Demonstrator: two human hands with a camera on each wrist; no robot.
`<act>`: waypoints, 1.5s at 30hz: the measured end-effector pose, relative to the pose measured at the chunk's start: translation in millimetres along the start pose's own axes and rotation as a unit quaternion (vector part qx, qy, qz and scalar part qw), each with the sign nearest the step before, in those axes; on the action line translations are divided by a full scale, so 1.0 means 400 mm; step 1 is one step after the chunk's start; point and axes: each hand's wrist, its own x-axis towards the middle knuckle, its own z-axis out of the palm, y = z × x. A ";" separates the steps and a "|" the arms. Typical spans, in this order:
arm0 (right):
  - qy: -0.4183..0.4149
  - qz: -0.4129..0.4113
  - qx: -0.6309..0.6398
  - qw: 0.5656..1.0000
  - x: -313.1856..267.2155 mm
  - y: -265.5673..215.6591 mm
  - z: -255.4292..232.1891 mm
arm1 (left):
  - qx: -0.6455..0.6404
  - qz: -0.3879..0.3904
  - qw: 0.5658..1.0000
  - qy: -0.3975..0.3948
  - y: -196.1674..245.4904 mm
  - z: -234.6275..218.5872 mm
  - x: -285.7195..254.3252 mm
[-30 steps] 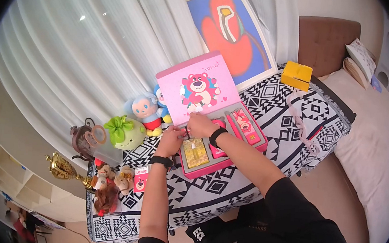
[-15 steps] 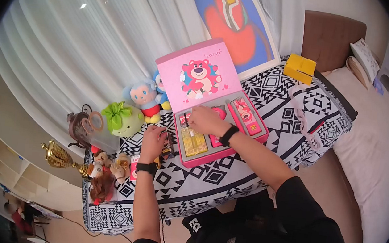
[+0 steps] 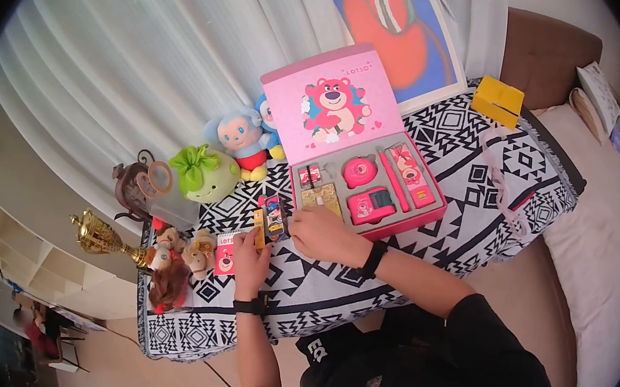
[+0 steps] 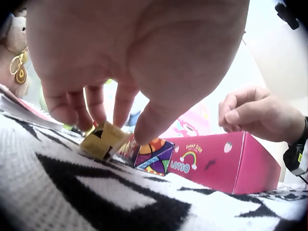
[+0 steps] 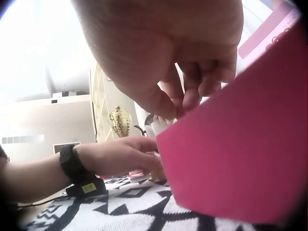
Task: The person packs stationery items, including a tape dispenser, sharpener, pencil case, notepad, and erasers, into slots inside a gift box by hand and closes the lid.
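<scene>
In the head view my left hand (image 3: 249, 266) is low over the cloth, by a small yellow box (image 3: 259, 227) and a dark colourful box (image 3: 275, 218). The left wrist view shows its fingers and thumb around the yellow box (image 4: 102, 142), which rests on the cloth. My right hand (image 3: 328, 235) is over the front left corner of the open pink gift box (image 3: 416, 223). Its fingers hang loosely curled, with nothing seen in them. A gold patterned item (image 3: 322, 197), partly behind that hand, lies in the grey insert.
Left of the boxes are a red-and-white notebook (image 3: 225, 259), small dolls (image 3: 200, 254), a gold trophy (image 3: 101, 236) and a green plush (image 3: 204, 175). Blue plush toys (image 3: 239, 137) sit behind. A yellow carton (image 3: 498, 101) and a pale ribbon (image 3: 503, 191) lie right.
My right hand has moved from the small items at the insert's left, down to the gift box's front left corner. My left hand has come down to the yellow box. The head view has shifted.
</scene>
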 end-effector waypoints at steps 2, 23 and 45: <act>0.020 -0.019 -0.012 1.000 -0.001 -0.015 0.024 | 0.050 0.065 0.995 0.054 -0.010 0.008 0.023; -0.098 0.124 -0.048 0.986 0.297 0.130 0.059 | -0.013 -0.085 0.989 -0.119 -0.146 0.061 0.458; -0.096 0.245 0.058 0.963 0.257 0.361 -0.020 | -0.312 -0.080 0.930 -0.178 0.138 0.112 0.462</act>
